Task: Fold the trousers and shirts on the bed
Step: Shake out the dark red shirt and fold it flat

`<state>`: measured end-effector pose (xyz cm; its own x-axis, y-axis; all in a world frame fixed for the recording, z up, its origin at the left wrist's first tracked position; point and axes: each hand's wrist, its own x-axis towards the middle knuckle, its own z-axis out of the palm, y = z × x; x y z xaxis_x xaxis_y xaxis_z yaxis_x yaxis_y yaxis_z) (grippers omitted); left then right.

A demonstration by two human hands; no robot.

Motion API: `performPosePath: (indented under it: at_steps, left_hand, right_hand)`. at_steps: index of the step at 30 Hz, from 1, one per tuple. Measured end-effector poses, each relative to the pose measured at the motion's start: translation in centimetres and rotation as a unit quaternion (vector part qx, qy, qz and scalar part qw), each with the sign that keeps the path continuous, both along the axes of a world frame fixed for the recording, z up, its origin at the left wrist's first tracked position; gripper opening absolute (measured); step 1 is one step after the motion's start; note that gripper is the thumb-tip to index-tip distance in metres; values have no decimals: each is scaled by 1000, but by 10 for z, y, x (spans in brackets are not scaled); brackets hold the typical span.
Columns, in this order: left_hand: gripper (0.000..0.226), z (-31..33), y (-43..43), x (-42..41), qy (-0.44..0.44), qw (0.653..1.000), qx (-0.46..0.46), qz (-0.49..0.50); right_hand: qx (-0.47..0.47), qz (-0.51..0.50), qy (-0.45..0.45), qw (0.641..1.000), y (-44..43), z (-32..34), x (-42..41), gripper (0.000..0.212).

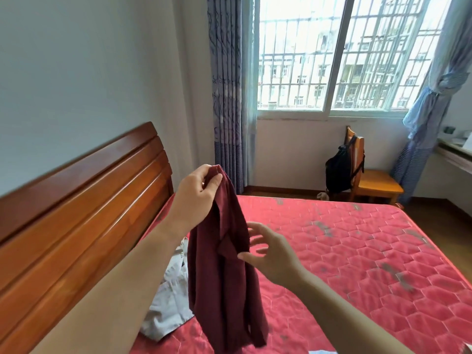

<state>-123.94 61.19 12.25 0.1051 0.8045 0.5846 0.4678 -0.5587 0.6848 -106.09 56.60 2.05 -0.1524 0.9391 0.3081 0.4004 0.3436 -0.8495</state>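
A person stands at a bed with a red quilted mattress [357, 264]. Above the mattress, near its head end, the left hand [196, 190] is raised and pinches the top of a dark maroon cloth garment [219, 290], which hangs down in loose, bunched folds; whether it is a shirt or trousers cannot be told. The right hand [273, 254] is beside the garment's middle, fingers spread and relaxed, gripping nothing, its thumb at the cloth's edge. On the mattress behind the hanging garment lies a crumpled pale grey garment [168, 302], unfolded. No folded clothing shows anywhere on the mattress, so the task appears to be at an early stage: the maroon garment has yet to be spread out and folded, and the pale one is still waiting.
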Motion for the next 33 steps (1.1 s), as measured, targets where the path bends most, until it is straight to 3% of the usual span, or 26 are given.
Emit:
performPosePath:
  at_steps: [4,8,13,16,19,21,24,28,30,33]
  left_hand:
    - [20,-3,4,-24,37,999,6,33]
    - [14,-5,8,-52,105,992,16,68]
    - [19,-4,3,-65,121,985,52,111]
    - [20,-7,-6,-60,154,974,85,146]
    - [19,-7,-10,-59,172,966,111,158]
    - [22,-5,-10,-59,177,963,127,157]
    - [23,-7,-12,-58,179,964,138,141]
    - [33,-13,-15,-52,181,966,144,116]
    - [34,-15,-14,-49,173,969,140,110]
    - [32,-16,-12,-46,141,976,131,106]
  right_hand:
    - [4,-50,2,999,9,-16,-6,16]
    - [57,-104,71,990,23,4,0,17]
    - [183,-207,89,957,34,37,0,18]
    - [182,-184,34,965,34,41,-1,8]
    - [100,-120,-37,987,34,47,9,14]
    - [51,-44,-68,995,33,52,18,5]
    - [-17,39,-31,999,26,49,31,19]
    - [-47,5,51,998,18,40,38,19]
    - [-24,-20,73,997,17,40,40,21]
    - [78,-57,-9,995,17,47,48,17]
